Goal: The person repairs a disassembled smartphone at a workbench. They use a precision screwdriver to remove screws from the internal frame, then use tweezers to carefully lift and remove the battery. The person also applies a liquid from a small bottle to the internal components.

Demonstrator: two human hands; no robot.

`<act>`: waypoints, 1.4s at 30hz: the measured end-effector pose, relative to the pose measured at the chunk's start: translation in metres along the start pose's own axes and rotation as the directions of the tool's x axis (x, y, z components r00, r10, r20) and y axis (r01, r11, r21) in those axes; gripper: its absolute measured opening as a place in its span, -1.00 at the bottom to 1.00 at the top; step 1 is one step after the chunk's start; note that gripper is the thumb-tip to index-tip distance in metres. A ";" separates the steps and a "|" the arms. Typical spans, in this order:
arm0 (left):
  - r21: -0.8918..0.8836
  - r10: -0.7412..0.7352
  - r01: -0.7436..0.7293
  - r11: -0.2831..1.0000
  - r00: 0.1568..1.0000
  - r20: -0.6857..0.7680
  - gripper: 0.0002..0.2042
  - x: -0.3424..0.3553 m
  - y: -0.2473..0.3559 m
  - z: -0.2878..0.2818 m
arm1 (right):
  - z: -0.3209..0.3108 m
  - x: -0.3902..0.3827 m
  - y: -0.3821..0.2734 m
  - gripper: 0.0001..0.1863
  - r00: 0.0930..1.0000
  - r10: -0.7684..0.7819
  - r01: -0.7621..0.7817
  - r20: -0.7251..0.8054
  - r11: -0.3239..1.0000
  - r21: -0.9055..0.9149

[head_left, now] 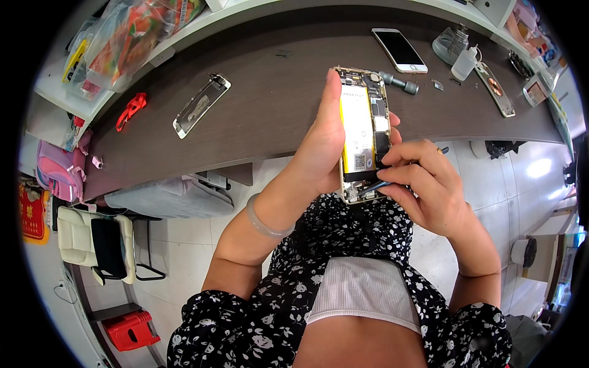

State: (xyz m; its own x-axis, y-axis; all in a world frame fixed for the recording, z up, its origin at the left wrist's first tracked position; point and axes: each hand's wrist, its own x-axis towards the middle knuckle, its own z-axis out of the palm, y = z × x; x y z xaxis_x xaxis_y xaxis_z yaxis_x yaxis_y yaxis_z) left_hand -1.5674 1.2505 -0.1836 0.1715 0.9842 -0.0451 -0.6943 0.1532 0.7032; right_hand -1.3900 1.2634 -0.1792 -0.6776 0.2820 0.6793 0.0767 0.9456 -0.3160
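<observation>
My left hand [322, 138] grips an opened smartphone [383, 122] along its left side, tilted up over the desk's front edge. Its back half is bare, showing a white battery [358, 122] with yellow edges and circuit boards beside it. In my right hand [426, 181] a thin dark pointed tool [381, 183] is pinched between thumb and fingers. The tool's tip reaches the phone's lower end, below the battery; whether it touches a part cannot be made out. Just behind the phone lies a grey screwdriver-like handle [402, 83].
On the dark desk [264, 110] lie a detached phone screen [202, 105], a red strap [130, 111], a white-framed phone [399, 50] and a phone housing [495, 90]. A glass bottle [450, 44] and a squeeze bottle [464, 64] stand far right. A white chair [80, 236] is left.
</observation>
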 end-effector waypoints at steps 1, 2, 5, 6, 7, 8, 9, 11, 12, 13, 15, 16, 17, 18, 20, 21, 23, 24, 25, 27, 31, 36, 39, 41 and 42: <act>0.007 0.002 -0.002 1.000 1.000 0.009 -0.23 0.000 0.000 -0.001 | -0.001 0.001 0.001 -0.72 1.000 -0.018 0.018 0.005 1.000 -0.016; 0.014 0.004 -0.004 1.000 1.000 0.018 -0.24 0.000 -0.001 -0.002 | 0.000 0.001 0.001 -0.72 0.999 -0.038 0.038 0.008 0.999 -0.024; 0.015 -0.018 0.018 1.000 0.998 0.057 -0.24 0.001 -0.001 -0.005 | 0.001 -0.001 0.001 -0.73 0.998 -0.048 0.049 0.036 0.998 -0.043; 0.005 -0.010 0.010 1.000 0.999 0.043 -0.23 0.001 -0.001 -0.004 | 0.002 -0.004 0.000 -0.73 0.998 -0.019 0.022 0.056 0.999 -0.047; -0.005 -0.001 0.002 1.000 1.000 0.029 -0.22 0.001 -0.001 -0.002 | 0.001 -0.005 -0.001 -0.73 0.997 0.010 -0.006 0.076 0.999 -0.050; -0.015 0.007 -0.007 1.000 1.000 0.014 -0.21 0.001 -0.002 -0.002 | 0.001 -0.005 0.000 -0.74 0.996 0.012 -0.006 0.088 0.998 -0.059; 0.001 -0.002 0.002 1.000 1.000 0.024 -0.20 0.000 -0.002 -0.002 | 0.000 -0.005 -0.001 -0.74 0.995 0.013 -0.007 0.100 0.998 -0.068; 0.033 -0.017 0.016 0.999 0.999 0.041 -0.18 -0.002 -0.002 -0.003 | -0.001 -0.003 -0.002 -0.73 0.994 0.023 -0.017 0.108 0.998 -0.053; 0.035 -0.015 0.014 0.999 0.999 0.031 -0.17 -0.002 -0.001 -0.003 | -0.002 -0.001 -0.003 -0.72 0.994 0.031 -0.028 0.103 0.999 -0.030; 0.036 -0.015 0.014 0.999 1.000 0.023 -0.17 -0.001 -0.001 -0.002 | -0.002 0.001 -0.004 -0.71 0.994 0.041 -0.041 0.099 0.999 -0.008; 0.036 -0.014 0.013 0.999 1.000 0.018 -0.16 -0.001 0.000 -0.002 | 0.002 0.001 -0.004 -0.70 0.998 0.015 -0.013 0.066 0.999 -0.041; 0.034 -0.012 0.011 0.999 1.000 0.021 -0.15 -0.002 0.001 -0.002 | 0.003 0.001 -0.004 -0.69 0.999 0.001 0.002 0.050 0.998 -0.058; 0.032 -0.010 0.009 0.999 1.000 0.025 -0.15 -0.002 0.001 -0.003 | 0.002 0.001 -0.002 -0.69 0.998 -0.023 0.026 0.057 0.998 -0.056; 0.034 -0.011 0.010 0.999 0.999 0.030 -0.15 -0.002 0.001 -0.002 | 0.000 0.001 0.001 -0.70 0.997 -0.047 0.051 0.063 0.997 -0.054; 0.038 -0.014 0.012 0.999 0.999 0.040 -0.14 -0.004 0.001 -0.001 | -0.001 0.001 0.003 -0.71 0.995 -0.088 0.090 0.057 0.995 -0.047; 0.047 -0.018 0.015 0.999 0.999 0.050 -0.13 -0.004 0.001 -0.001 | -0.001 0.001 0.003 -0.72 0.994 -0.104 0.106 0.044 0.993 -0.043; 0.062 -0.022 0.018 0.998 0.998 0.067 -0.12 -0.003 0.002 -0.003 | 0.000 0.003 0.003 -0.74 0.985 -0.172 0.173 0.015 0.984 -0.038; 0.040 -0.032 0.030 0.999 0.998 0.063 -0.11 -0.003 0.004 -0.003 | 0.001 0.003 0.002 -0.74 0.975 -0.222 0.221 -0.002 0.974 -0.038; 0.017 -0.043 0.042 0.999 0.997 0.063 -0.09 -0.003 0.007 -0.002 | 0.002 0.003 0.002 -0.74 0.963 -0.270 0.269 -0.019 0.962 -0.042; -0.027 -0.053 0.055 0.998 0.996 0.066 -0.07 -0.003 0.010 0.000 | 0.005 0.001 0.001 -0.75 0.942 -0.333 0.329 -0.043 0.941 -0.078; -0.059 -0.010 0.013 0.998 0.999 0.051 -0.06 -0.002 0.016 0.002 | 0.011 0.002 0.004 -0.76 0.895 -0.441 0.434 -0.071 0.896 -0.097; -0.081 0.008 -0.002 0.997 0.997 0.072 -0.04 0.005 0.023 -0.003 | 0.011 0.005 0.002 -0.79 0.872 -0.488 0.483 -0.034 0.870 -0.099; -0.108 0.009 0.006 0.994 0.990 0.140 -0.02 0.009 0.028 -0.015 | 0.011 0.006 0.001 -0.79 0.868 -0.497 0.493 -0.022 0.865 -0.091; -0.121 0.012 0.006 0.993 0.989 0.148 -0.02 0.011 0.030 -0.016 | 0.012 0.005 0.001 -0.79 0.862 -0.507 0.504 -0.017 0.859 -0.095; -0.128 0.014 0.005 0.992 0.988 0.151 -0.02 0.011 0.032 -0.017 | 0.012 0.005 0.001 -0.79 0.858 -0.513 0.510 -0.014 0.855 -0.096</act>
State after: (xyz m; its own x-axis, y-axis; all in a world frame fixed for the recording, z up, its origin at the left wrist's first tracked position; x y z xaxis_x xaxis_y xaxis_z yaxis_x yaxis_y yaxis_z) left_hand -1.5996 1.2679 -0.1740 0.2652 0.9615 0.0725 -0.7769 0.1685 0.6066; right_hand -1.4023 1.2642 -0.1841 -0.6107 -0.2408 0.7543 -0.2095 0.9678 0.1394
